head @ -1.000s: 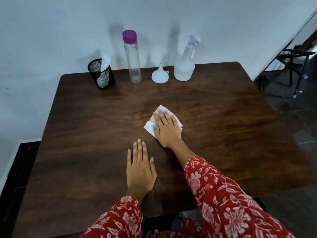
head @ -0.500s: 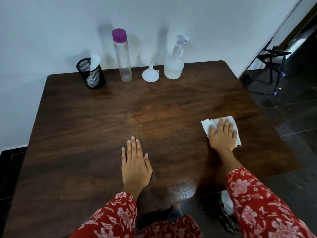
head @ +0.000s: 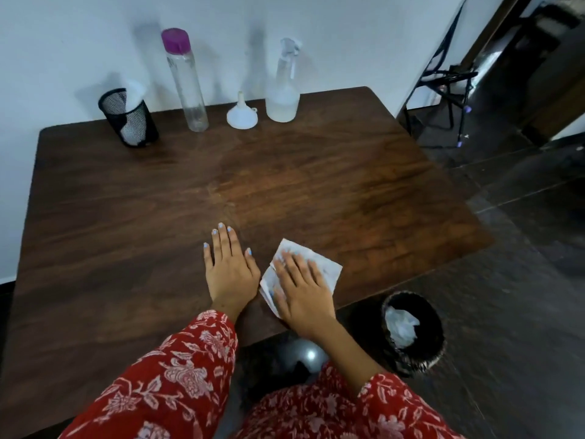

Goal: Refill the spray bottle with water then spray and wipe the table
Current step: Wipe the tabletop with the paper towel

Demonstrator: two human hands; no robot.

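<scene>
**Right hand pressing a tissue onto the near part of the table**

The right hand (head: 302,289) is lying flat on a white tissue (head: 323,267), its fingers (head: 292,264) stretched out straight and pressing the sheet against the dark wooden table (head: 316,185) close to the near edge; nothing is being gripped, only held down under the palm. The tissue is showing beyond the fingertips and to the left of the hand, slightly crumpled. Just beside it on the left, the left hand (head: 229,267) is resting palm-down on the bare wood with its fingers straight and together, holding nothing. The two hands are sitting almost side by side, the left thumb near the tissue's left edge.

Along the far edge, by the white wall (head: 348,33), four things are standing in a row. The spray bottle (head: 283,90), clear with a pale trigger head, is standing upright at the right end of the row. Just left of it a small white funnel (head: 242,114) is sitting mouth-down, spout up. Further left a tall clear water bottle (head: 186,80) with a purple cap is standing upright, and at the far left a black mesh cup (head: 128,117) is holding white tissues.

On the dark floor to the right of the near table edge, a black bin (head: 414,332) is holding crumpled white paper
</scene>
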